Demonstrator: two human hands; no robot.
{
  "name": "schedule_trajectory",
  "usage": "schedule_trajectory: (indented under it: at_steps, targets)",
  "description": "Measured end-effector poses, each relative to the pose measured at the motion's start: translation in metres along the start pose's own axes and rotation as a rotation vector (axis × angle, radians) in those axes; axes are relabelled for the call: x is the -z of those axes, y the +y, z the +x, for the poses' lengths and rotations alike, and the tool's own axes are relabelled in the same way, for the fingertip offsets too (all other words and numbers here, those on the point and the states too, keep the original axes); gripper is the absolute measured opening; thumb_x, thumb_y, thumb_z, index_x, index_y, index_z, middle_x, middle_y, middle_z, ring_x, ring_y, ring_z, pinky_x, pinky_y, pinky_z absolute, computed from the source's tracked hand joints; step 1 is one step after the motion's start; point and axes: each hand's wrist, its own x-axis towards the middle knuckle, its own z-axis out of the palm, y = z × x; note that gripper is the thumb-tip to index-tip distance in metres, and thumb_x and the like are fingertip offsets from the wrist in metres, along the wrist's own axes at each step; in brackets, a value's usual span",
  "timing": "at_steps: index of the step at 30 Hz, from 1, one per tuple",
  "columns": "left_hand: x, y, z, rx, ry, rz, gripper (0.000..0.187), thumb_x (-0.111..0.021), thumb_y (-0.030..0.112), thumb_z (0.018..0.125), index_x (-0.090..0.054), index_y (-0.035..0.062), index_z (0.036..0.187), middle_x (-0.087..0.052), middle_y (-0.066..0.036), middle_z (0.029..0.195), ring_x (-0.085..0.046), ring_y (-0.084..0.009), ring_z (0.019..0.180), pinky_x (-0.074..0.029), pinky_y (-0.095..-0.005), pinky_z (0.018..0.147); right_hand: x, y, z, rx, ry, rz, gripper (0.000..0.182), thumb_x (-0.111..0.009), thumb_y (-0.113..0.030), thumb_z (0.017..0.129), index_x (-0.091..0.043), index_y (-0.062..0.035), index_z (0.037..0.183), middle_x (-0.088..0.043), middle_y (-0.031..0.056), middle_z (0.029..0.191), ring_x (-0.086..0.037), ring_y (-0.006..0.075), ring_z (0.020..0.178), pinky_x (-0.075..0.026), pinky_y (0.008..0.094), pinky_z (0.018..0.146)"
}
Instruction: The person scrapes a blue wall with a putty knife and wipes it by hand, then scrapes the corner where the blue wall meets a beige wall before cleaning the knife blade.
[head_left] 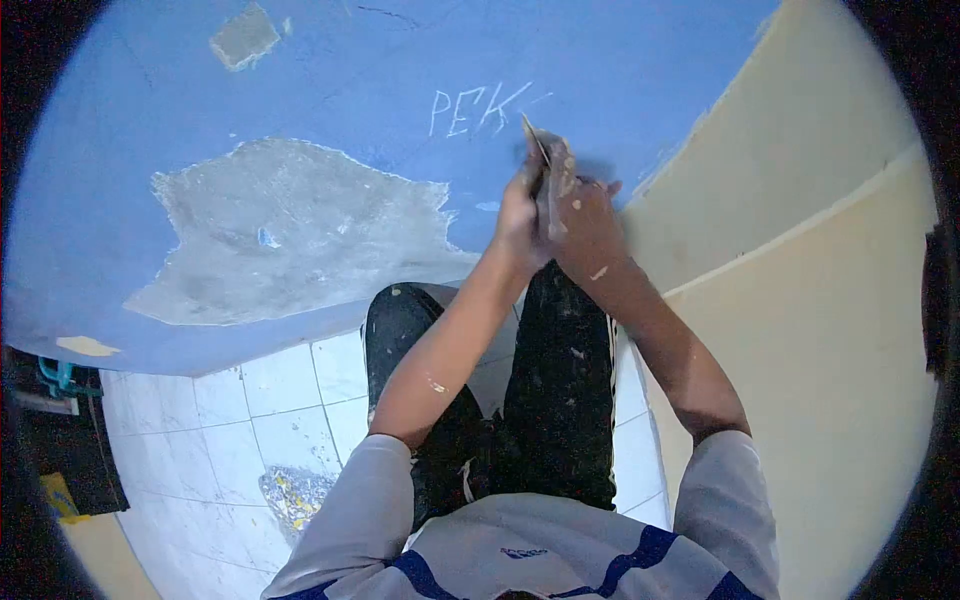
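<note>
My two hands are together in front of the blue wall (pixel 350 90), close to where it meets the cream wall. A thin, flat scraper (pixel 535 137) with a pale edge points up from between them, its tip near scratched white letters (pixel 475 110) on the blue paint. My left hand (pixel 519 220) is closed around it from the left, thumb upward. My right hand (pixel 590 220), spotted with pale filler, is closed against its right side. The fingers overlap and blur slightly, so the scraper's lower part is hidden.
A large bare grey plaster patch (pixel 300 230) lies left of my hands, a smaller patch (pixel 245 38) higher up. The cream wall (pixel 800 370) rises on the right. On the white tiled floor (pixel 200 460) is a clear plastic bag (pixel 295 497) with yellow bits.
</note>
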Motion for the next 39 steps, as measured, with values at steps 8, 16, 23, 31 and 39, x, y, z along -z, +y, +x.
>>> schedule_trajectory:
  at_steps: [8, 16, 23, 31, 39]
  targets:
    - [0.019, -0.018, 0.006, 0.079, 0.057, 0.073, 0.040, -0.048, 0.046, 0.094, -0.054, 0.0088, 0.108, -0.061, -0.011, 0.100, -0.061, -0.0263, 0.092, -0.049, -0.0438, 0.088, -0.010, 0.011, -0.022, -0.139, -0.183, -0.045, 0.059, -0.053, -0.006, 0.082, -0.031, 0.0161, 0.133, -0.060, 0.0275, 0.100, -0.060, 0.0378, 0.079, -0.047, 0.0538, 0.073]
    - [-0.011, -0.010, -0.001, -0.025, -0.057, 0.268, 0.040, -0.046, 0.044, 0.096, -0.052, 0.0059, 0.104, -0.060, -0.008, 0.093, -0.062, -0.0228, 0.089, -0.052, -0.0411, 0.084, -0.005, 0.031, -0.039, 0.210, 0.246, 0.319, 0.048, -0.055, -0.009, 0.089, -0.040, 0.0064, 0.131, -0.056, 0.0301, 0.110, -0.059, 0.0406, 0.097, -0.044, 0.0480, 0.088]
    - [-0.029, -0.008, 0.009, -0.060, 0.032, 0.309, 0.044, -0.044, 0.051, 0.095, -0.055, 0.0085, 0.095, -0.062, -0.008, 0.084, -0.063, -0.0226, 0.077, -0.052, -0.0437, 0.088, 0.003, 0.038, -0.049, -0.213, 0.079, 1.030, 0.052, -0.056, -0.008, 0.088, -0.039, 0.0029, 0.136, -0.051, 0.0170, 0.127, -0.051, 0.0194, 0.110, -0.041, 0.0341, 0.095]
    - [-0.022, -0.015, -0.013, -0.041, 0.081, 0.248, 0.040, -0.042, 0.046, 0.098, -0.051, 0.0082, 0.104, -0.061, -0.007, 0.099, -0.060, -0.0194, 0.092, -0.048, -0.0316, 0.074, -0.006, 0.065, -0.067, 0.227, 0.158, 0.450, 0.039, -0.060, -0.015, 0.088, -0.052, 0.0002, 0.123, -0.054, 0.0215, 0.124, -0.057, 0.0341, 0.108, -0.042, 0.0378, 0.095]
    - [0.002, -0.039, 0.004, -0.099, 0.123, 0.078, 0.031, -0.040, 0.041, 0.100, -0.048, 0.0123, 0.094, -0.052, -0.001, 0.084, -0.050, -0.0147, 0.074, -0.043, -0.0296, 0.068, -0.009, 0.067, -0.073, -0.142, -0.049, 0.710, 0.039, -0.063, -0.017, 0.086, -0.054, -0.0045, 0.121, -0.061, 0.0196, 0.108, -0.060, 0.0355, 0.099, -0.046, 0.0395, 0.086]
